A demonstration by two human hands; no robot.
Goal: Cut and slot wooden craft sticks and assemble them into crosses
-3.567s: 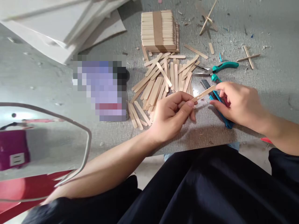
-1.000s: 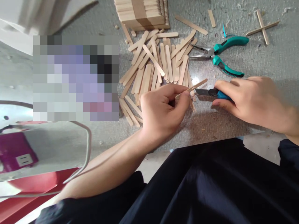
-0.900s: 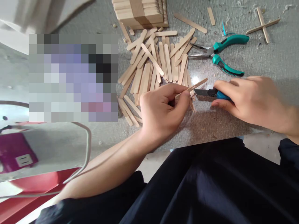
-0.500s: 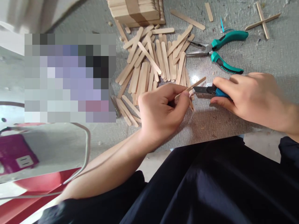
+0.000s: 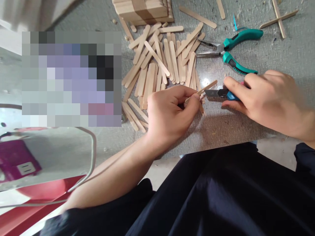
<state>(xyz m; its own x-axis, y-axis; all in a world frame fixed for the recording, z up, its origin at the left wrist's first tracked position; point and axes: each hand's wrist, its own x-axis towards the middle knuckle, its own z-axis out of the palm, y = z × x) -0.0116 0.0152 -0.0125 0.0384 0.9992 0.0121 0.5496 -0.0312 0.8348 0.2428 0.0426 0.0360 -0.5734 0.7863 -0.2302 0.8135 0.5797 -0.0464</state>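
My left hand point(image 5: 173, 113) pinches a wooden craft stick point(image 5: 208, 86) between thumb and fingers, its free end pointing up and to the right. My right hand point(image 5: 268, 101) is closed around the blue handle of a utility knife point(image 5: 213, 93), whose dark blade points left toward the stick. The blade tip is very near the stick, just beyond my left thumb; I cannot tell whether they touch. Behind my left hand lies a loose heap of craft sticks point(image 5: 151, 80). Part of the knife handle is hidden inside my right hand.
Teal-handled long-nose pliers point(image 5: 220, 49) lie spread on the grey table point(image 5: 221, 131). Two crossed sticks point(image 5: 278, 18) rest at the far right. A banded stack of sticks point(image 5: 145, 13) stands at the back. A purple power socket block point(image 5: 18, 160) and a white cable point(image 5: 93, 147) are at left.
The view has shifted slightly, so the table items sit a little higher. The knife blade has drawn back slightly to the right from the stick. Both hands keep their holds.
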